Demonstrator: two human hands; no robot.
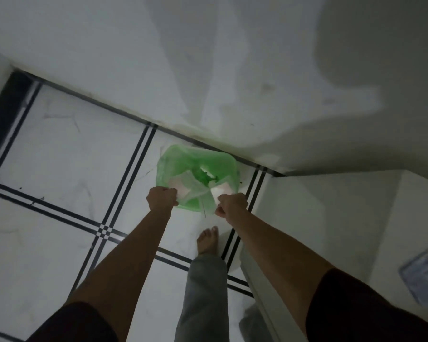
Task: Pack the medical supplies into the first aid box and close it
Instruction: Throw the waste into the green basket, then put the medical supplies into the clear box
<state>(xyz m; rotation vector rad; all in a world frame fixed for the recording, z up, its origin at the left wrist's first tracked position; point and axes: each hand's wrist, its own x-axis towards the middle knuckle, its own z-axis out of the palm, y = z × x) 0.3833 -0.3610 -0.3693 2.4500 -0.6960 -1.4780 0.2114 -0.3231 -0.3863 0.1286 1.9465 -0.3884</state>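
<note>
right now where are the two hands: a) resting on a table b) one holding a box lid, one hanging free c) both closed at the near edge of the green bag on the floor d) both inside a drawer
c: the left hand and the right hand are both fisted at the near rim of the green bag, which sits on the tiled floor by the wall.

1. A translucent green bag (183,161) is seen opened wide, its mouth stretched to a rounded square, low beside the wall (208,70).
2. Its near rim is gripped at two points, by the clenched left hand (162,199) and right hand (231,204).
3. Flat white pieces (181,187) are seen inside; their kind cannot be told.
4. A blurred pale-blue packet (424,275) is laid flat, well apart at the right.
</note>
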